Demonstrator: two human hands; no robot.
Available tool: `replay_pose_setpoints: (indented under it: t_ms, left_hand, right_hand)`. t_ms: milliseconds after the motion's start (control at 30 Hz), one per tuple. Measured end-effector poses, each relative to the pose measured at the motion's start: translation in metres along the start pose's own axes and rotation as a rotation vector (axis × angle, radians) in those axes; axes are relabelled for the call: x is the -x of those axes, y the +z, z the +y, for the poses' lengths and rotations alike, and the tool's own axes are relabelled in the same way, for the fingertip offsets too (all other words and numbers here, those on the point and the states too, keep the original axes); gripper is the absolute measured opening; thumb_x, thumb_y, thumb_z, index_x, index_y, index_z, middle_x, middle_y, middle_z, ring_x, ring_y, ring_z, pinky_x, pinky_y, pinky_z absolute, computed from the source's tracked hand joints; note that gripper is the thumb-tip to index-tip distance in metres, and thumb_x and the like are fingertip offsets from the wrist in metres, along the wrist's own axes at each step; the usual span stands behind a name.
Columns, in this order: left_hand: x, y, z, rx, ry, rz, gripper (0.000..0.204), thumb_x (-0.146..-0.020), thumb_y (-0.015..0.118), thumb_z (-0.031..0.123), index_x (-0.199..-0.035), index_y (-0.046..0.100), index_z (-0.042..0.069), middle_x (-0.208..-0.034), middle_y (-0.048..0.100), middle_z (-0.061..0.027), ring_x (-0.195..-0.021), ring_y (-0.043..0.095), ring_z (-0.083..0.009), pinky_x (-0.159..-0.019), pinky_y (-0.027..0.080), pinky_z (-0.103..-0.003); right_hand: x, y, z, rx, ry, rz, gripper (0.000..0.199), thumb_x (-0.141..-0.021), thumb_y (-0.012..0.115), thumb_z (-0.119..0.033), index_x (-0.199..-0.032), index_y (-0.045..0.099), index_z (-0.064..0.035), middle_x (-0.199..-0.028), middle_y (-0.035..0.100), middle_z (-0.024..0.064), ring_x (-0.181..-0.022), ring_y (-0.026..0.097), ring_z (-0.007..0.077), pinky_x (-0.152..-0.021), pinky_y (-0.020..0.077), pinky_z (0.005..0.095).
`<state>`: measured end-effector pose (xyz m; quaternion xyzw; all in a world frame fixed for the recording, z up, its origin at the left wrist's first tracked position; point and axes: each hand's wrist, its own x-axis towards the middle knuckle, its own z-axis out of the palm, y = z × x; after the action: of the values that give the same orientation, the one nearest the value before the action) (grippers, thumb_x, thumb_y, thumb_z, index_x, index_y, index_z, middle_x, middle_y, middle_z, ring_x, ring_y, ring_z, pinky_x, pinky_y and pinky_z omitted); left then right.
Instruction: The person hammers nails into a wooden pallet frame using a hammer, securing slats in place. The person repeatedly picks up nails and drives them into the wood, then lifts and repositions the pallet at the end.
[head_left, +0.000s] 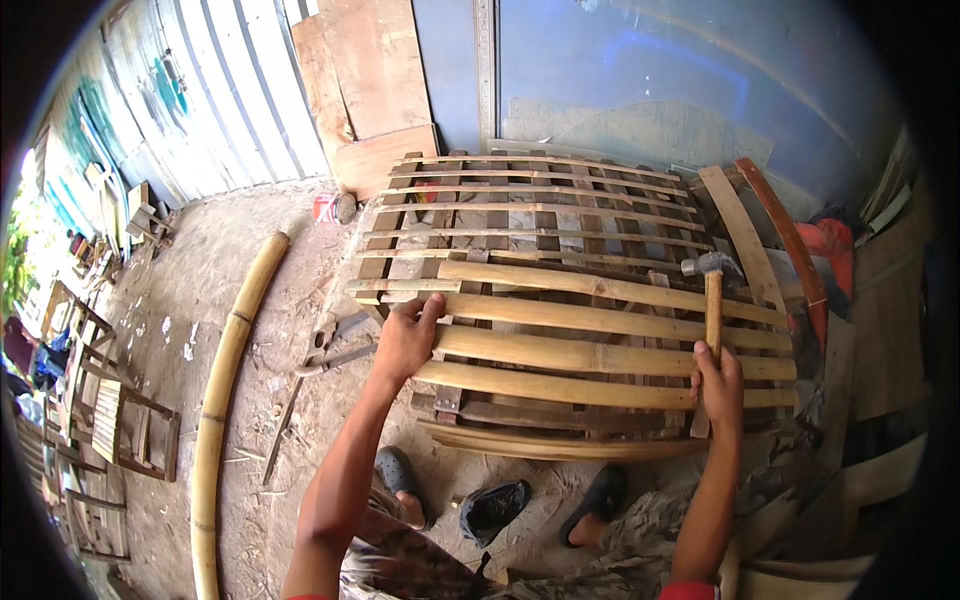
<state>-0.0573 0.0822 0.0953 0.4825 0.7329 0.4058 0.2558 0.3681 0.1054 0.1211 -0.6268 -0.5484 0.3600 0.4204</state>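
The right hand [718,385] is fisted around a hammer [712,300], head raised at 12 o'clock over the slats [600,320], seemingly poised to strike. The left hand [408,338], fingers loosely spread, presses the slat end at 9 o'clock, probably steadying the frame [520,205]. A bamboo pole [225,380] lies farther at 9.

long bamboo pole [228,380] (on dirt), plywood sheets [365,80], black sandals [493,508]

Dirt floor [200,290] bears slatted frame [560,300], bamboo pole [228,380].
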Motion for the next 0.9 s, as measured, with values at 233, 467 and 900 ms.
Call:
replay_pose_setpoints:
  t_ms: [233, 467, 900]
  left_hand:
    - [0.013, -0.005, -0.007, -0.139, 0.024, -0.073, 0.066, -0.102, 0.045, 0.057, -0.088, 0.072, -0.001, -0.065, 0.065, -0.0212, -0.070, 0.070, -0.0339, -0.069, 0.052, -0.045]
    - [0.004, -0.009, -0.027, -0.152, 0.004, -0.157, 0.062, -0.104, 0.045, 0.052, -0.114, 0.069, -0.004, -0.077, 0.066, -0.0256, -0.070, 0.067, -0.0270, -0.063, 0.051, -0.042]
    - [0.008, -0.012, -0.024, 0.205, -0.049, -0.243, 0.071, -0.102, 0.051, 0.054, -0.114, 0.067, -0.013, -0.097, 0.071, -0.0189, -0.087, 0.063, -0.0201, -0.078, 0.051, -0.034]
  right_hand:
    - [0.021, -0.007, 0.005, -0.270, -0.141, 0.076, 0.031, -0.101, 0.062, -0.034, -0.086, 0.056, -0.0073, -0.058, 0.051, -0.0011, -0.047, 0.050, 0.0089, -0.045, 0.0410, 0.0259]
    - [0.073, -0.038, -0.001, 0.083, -0.013, 0.031, 0.035, -0.101, 0.060, -0.034, -0.082, 0.053, -0.0052, -0.054, 0.051, 0.0001, -0.040, 0.049, 0.0109, -0.040, 0.0407, 0.0291]
    - [0.123, -0.032, -0.029, 0.560, 0.006, -0.039, 0.046, -0.098, 0.061, -0.038, -0.087, 0.059, 0.0062, -0.072, 0.063, 0.0252, -0.074, 0.064, 0.0460, -0.068, 0.0502, 0.0510]
